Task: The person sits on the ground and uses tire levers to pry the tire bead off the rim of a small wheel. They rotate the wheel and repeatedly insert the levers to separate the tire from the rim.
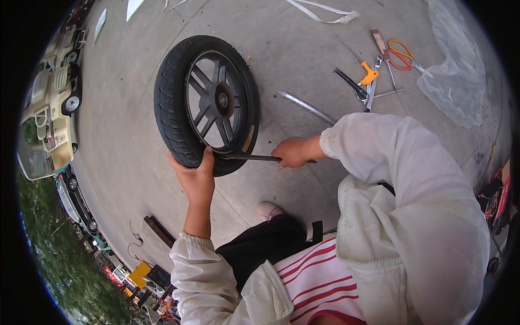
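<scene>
A black tyre point(179, 103) on a dark spoked wheel rim point(205, 103) stands tilted on the floor ahead of me. My left hand point(194, 176) clasps the tyre's near edge, with the thumb up by the rim. In my right hand point(292, 152) is a tyre lever point(249, 157), a flat dark metal bar. Its far tip reaches the near side of the wheel, between tyre and rim, close to my left thumb; how deep it goes is hidden. A tan patch point(248, 138) shows on the tyre's sidewall just above the lever.
On the concrete floor to the right lie a silver metal bar point(309, 106), an orange-handled hex key point(369, 73), a screwdriver point(378, 41), scissors point(401, 53), a spanner point(370, 96) and a clear plastic bag point(457, 81). A white strap point(330, 15) lies far off. Parked vehicles point(57, 92) line the left.
</scene>
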Demonstrator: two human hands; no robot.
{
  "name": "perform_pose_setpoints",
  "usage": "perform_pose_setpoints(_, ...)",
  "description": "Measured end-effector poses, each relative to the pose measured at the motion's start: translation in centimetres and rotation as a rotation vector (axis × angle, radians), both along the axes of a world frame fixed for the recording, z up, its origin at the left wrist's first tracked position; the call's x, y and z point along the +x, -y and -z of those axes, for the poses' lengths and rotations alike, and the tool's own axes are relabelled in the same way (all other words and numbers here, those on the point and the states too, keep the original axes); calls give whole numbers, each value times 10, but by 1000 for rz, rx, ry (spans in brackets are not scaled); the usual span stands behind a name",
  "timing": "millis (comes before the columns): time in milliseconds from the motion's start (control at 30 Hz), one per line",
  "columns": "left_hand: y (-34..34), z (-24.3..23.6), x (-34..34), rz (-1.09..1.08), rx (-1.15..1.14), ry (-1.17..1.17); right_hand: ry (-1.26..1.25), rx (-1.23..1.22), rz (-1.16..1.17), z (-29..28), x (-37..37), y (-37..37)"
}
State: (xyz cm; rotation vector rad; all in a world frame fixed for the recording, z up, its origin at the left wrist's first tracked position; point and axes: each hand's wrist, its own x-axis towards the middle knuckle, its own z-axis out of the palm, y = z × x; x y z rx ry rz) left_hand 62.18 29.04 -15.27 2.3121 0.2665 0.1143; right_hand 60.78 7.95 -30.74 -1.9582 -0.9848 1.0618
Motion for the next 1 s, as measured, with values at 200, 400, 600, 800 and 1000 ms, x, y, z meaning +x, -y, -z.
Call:
perform_pose_setpoints(200, -5, 0, 1, -15, -56, -5, 135, -167, 112, -12, 47, 35)
perform_pose_setpoints(400, -12, 7, 2, -11, -31, 23, 362, -217, 276, -4, 70, 77)
perform_pose_setpoints(600, -13, 6, 1, -11, -69, 18, 761, -17, 352, -16, 95, 77)
perform_pose_setpoints(800, -4, 1, -3, 17, 14, 38, 1225, 109, 203, -45, 129, 48)
perform_pose_setpoints(1000, -1, 3, -6, 32, 35, 82, 1327, 63, 50, -58, 146, 16)
